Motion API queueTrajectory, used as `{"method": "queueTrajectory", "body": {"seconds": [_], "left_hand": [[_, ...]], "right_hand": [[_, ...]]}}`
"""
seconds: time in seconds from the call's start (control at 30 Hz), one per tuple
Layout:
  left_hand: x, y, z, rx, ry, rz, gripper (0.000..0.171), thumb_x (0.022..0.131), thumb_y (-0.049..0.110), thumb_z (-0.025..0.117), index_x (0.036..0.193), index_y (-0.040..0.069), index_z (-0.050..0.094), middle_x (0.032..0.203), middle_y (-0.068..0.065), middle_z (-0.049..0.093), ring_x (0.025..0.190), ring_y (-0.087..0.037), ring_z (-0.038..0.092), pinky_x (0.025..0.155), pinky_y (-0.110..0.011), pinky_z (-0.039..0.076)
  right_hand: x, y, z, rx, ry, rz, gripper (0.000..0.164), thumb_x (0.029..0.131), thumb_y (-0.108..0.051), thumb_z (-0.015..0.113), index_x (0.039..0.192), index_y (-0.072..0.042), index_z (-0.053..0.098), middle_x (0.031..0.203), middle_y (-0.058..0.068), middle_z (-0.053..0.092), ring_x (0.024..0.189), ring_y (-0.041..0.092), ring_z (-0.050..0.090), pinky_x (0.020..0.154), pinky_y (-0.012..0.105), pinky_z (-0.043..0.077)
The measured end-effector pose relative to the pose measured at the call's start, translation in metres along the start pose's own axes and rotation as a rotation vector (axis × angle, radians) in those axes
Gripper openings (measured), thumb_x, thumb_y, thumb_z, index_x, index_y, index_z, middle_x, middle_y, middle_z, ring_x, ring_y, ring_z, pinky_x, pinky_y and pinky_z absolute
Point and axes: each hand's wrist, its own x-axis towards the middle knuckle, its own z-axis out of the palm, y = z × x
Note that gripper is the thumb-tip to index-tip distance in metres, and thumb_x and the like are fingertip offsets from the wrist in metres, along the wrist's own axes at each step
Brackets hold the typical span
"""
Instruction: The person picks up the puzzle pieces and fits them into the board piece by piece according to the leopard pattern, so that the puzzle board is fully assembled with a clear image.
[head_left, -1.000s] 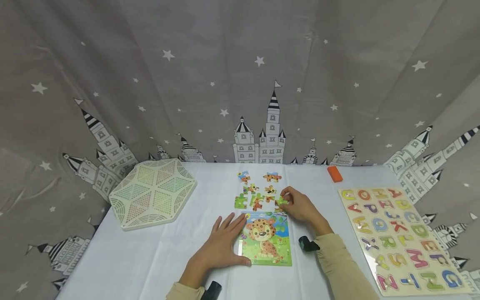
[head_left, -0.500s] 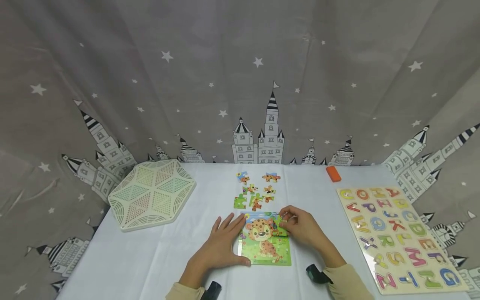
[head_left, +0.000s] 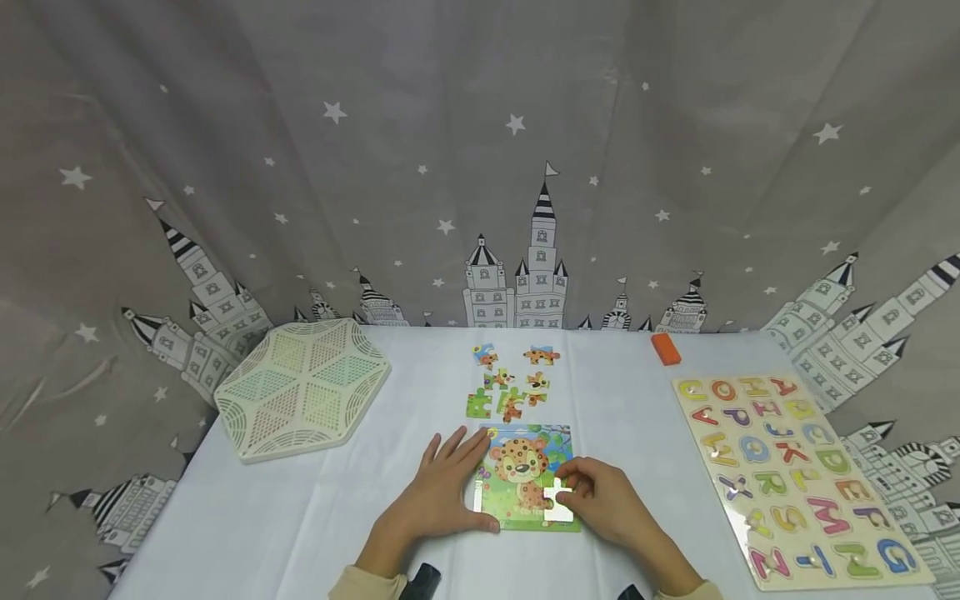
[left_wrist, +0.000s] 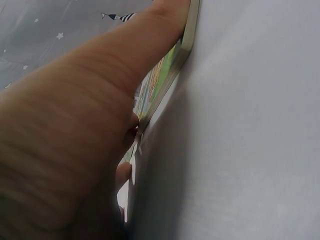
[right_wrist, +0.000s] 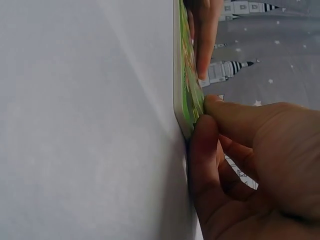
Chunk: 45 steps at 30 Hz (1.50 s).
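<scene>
The leopard jigsaw puzzle board [head_left: 517, 521] lies near the front middle of the table, showing a spotted cub on green grass. My left hand [head_left: 438, 496] rests along its left side, fingers spread and straight, thumb by the bottom left corner. At the lower right of the board, my right hand [head_left: 611, 504] pinches a puzzle piece [head_left: 557, 504] that shines white with glare over the picture. In the right wrist view, the thumb and a finger meet right at the board's edge [right_wrist: 177, 95]. The fingers partly cover the piece.
Several loose puzzle pieces [head_left: 512, 407] lie just beyond the board. To the left is a white hexagonal board [head_left: 303, 387] with coloured dots. On the right are a wooden alphabet board [head_left: 806, 483] and an orange block [head_left: 665, 349]. A grey castle-print curtain [head_left: 480, 167] stands behind.
My right hand took a green piece from beside the loose pieces, brought it over the board's upper right, then moved down to the lower right. The left hand stayed put.
</scene>
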Motion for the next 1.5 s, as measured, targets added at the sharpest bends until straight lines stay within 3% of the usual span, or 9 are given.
{"method": "queueTrajectory", "body": {"seconds": [0.3, 0.87, 1.13, 1.23, 1.33, 1.4, 1.5], "left_hand": [[-0.001, -0.001, -0.002, 0.007, -0.006, -0.003, 0.126, 0.064, 0.079, 0.078, 0.162, 0.019, 0.029, 0.171, 0.003, 0.026, 0.159, -0.035, 0.017, 0.126, -0.067, 0.008], [0.000, -0.002, 0.000, 0.013, 0.000, -0.005, 0.126, 0.063, 0.080, 0.078, 0.162, 0.019, 0.029, 0.171, 0.003, 0.026, 0.159, -0.034, 0.018, 0.126, -0.066, 0.008], [0.001, -0.002, 0.000, 0.015, -0.002, -0.009, 0.127, 0.063, 0.080, 0.077, 0.163, 0.020, 0.028, 0.171, 0.003, 0.025, 0.159, -0.034, 0.017, 0.126, -0.066, 0.008], [0.001, -0.002, 0.000, 0.009, -0.009, -0.013, 0.127, 0.063, 0.081, 0.077, 0.163, 0.019, 0.028, 0.171, 0.003, 0.025, 0.159, -0.034, 0.016, 0.126, -0.065, 0.007], [0.001, -0.002, 0.000, 0.012, -0.022, -0.019, 0.128, 0.063, 0.081, 0.077, 0.163, 0.020, 0.027, 0.171, 0.004, 0.023, 0.160, -0.032, 0.015, 0.126, -0.065, 0.006], [0.001, -0.002, 0.000, 0.015, -0.023, -0.020, 0.127, 0.063, 0.082, 0.076, 0.163, 0.020, 0.027, 0.171, 0.005, 0.023, 0.160, -0.032, 0.015, 0.127, -0.064, 0.006], [0.001, -0.002, 0.001, 0.014, -0.019, -0.013, 0.127, 0.064, 0.081, 0.076, 0.163, 0.019, 0.028, 0.171, 0.004, 0.024, 0.160, -0.033, 0.016, 0.126, -0.065, 0.006]], "right_hand": [[0.000, -0.004, 0.005, -0.087, 0.036, -0.035, 0.020, 0.083, -0.015, 0.084, 0.099, -0.015, 0.074, 0.080, -0.009, 0.060, 0.065, 0.001, 0.049, 0.056, 0.019, 0.045], [0.001, -0.009, 0.011, -0.165, 0.099, -0.012, 0.017, 0.084, -0.010, 0.082, 0.095, -0.016, 0.072, 0.078, -0.009, 0.054, 0.064, 0.002, 0.045, 0.057, 0.018, 0.040], [0.001, -0.009, 0.008, -0.160, 0.032, -0.011, 0.021, 0.085, -0.020, 0.083, 0.102, -0.015, 0.072, 0.082, -0.008, 0.053, 0.066, 0.003, 0.045, 0.058, 0.019, 0.040], [-0.003, -0.009, 0.002, -0.195, -0.047, -0.046, 0.040, 0.081, -0.036, 0.086, 0.112, -0.017, 0.070, 0.096, -0.009, 0.056, 0.082, 0.005, 0.051, 0.072, 0.023, 0.050], [-0.009, -0.011, 0.000, -0.278, -0.100, -0.119, 0.062, 0.075, -0.048, 0.087, 0.126, -0.019, 0.067, 0.119, -0.008, 0.057, 0.108, 0.011, 0.051, 0.093, 0.034, 0.054], [-0.011, -0.012, 0.000, -0.339, -0.112, -0.155, 0.071, 0.074, -0.049, 0.088, 0.133, -0.019, 0.064, 0.133, -0.004, 0.055, 0.124, 0.016, 0.048, 0.104, 0.043, 0.052], [-0.012, -0.013, 0.002, -0.393, -0.095, -0.169, 0.075, 0.073, -0.046, 0.089, 0.137, -0.017, 0.062, 0.143, 0.000, 0.052, 0.131, 0.022, 0.045, 0.106, 0.047, 0.051]]}}
